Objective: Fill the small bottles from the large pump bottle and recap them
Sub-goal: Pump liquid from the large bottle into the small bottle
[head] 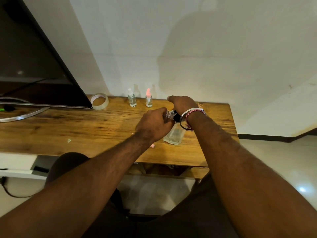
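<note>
The large clear pump bottle (174,134) stands on the wooden table (85,131), its black pump head (175,115) partly hidden. My right hand (182,103) rests on top of the pump head. My left hand (154,125) holds a small clear bottle (169,114) up against the pump's nozzle; most of that bottle is hidden in my fingers. Two more small bottles stand at the back by the wall: one with a white cap (131,98) and one with a pink cap (148,98). A small pink cap (152,146) lies on the table beneath my left wrist.
A roll of clear tape (100,101) lies at the back left, beside a dark monitor (34,57) on its ring stand (22,115). The table's right edge is just past the pump bottle. The wall is close behind.
</note>
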A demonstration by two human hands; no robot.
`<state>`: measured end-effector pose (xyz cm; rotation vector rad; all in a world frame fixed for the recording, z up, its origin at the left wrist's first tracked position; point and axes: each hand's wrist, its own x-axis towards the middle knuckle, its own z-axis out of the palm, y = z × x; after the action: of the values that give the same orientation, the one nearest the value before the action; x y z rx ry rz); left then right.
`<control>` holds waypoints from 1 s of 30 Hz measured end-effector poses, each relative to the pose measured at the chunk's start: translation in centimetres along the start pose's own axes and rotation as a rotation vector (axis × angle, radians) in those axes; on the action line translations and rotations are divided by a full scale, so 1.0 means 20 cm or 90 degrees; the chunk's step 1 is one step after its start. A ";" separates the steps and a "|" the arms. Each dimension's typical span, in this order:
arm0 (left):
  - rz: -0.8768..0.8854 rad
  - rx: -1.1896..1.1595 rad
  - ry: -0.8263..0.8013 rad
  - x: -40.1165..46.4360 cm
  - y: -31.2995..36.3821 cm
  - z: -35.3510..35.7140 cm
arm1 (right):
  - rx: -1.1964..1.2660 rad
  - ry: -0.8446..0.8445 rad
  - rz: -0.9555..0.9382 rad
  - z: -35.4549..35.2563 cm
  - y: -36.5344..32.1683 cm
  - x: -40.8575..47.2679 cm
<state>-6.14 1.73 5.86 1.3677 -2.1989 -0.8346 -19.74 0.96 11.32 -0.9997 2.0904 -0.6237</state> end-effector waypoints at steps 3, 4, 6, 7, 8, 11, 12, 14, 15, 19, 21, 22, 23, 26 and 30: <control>-0.005 -0.009 -0.002 0.00 0.00 0.00 | -0.005 0.005 -0.024 0.01 0.02 0.01; -0.004 -0.008 -0.003 0.00 0.01 0.00 | -0.002 0.017 -0.025 0.02 0.03 0.01; -0.004 -0.009 -0.005 0.00 0.01 0.00 | 0.010 0.038 -0.036 0.03 0.04 0.01; -0.004 -0.007 -0.006 0.00 0.01 0.00 | 0.009 0.041 -0.046 0.03 0.04 0.02; -0.004 -0.003 -0.006 -0.01 0.01 0.00 | 0.018 0.041 -0.033 0.03 0.04 0.01; -0.006 0.007 -0.005 -0.01 0.01 -0.01 | 0.090 0.044 0.033 0.03 0.02 -0.02; -0.006 0.003 -0.002 -0.01 0.01 -0.01 | 0.117 0.042 0.046 0.03 0.00 -0.03; -0.004 -0.005 0.005 -0.01 0.01 -0.02 | 0.173 0.009 0.061 0.02 -0.01 -0.05; -0.001 -0.003 0.008 0.00 0.02 -0.03 | 0.191 -0.009 0.057 0.00 -0.01 -0.06; -0.001 0.012 0.003 0.01 0.04 -0.05 | 0.269 -0.066 0.098 -0.04 0.00 -0.05; -0.001 0.009 0.004 0.01 0.03 -0.05 | 0.258 -0.081 0.093 -0.06 0.00 -0.05; -0.001 0.008 0.004 0.01 0.03 -0.05 | 0.248 -0.086 0.091 -0.07 0.01 -0.04; -0.002 0.009 0.004 0.01 0.03 -0.05 | 0.236 -0.089 0.089 -0.07 0.01 -0.04; -0.004 0.013 0.003 0.01 0.03 -0.05 | 0.217 -0.087 0.080 -0.04 0.03 -0.03; -0.005 0.018 -0.001 0.01 0.03 -0.04 | 0.196 -0.075 0.060 -0.03 0.03 -0.03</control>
<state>-6.13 1.51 6.99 1.3896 -2.2155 -0.8104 -20.22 1.92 11.48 -0.7416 1.8574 -0.7903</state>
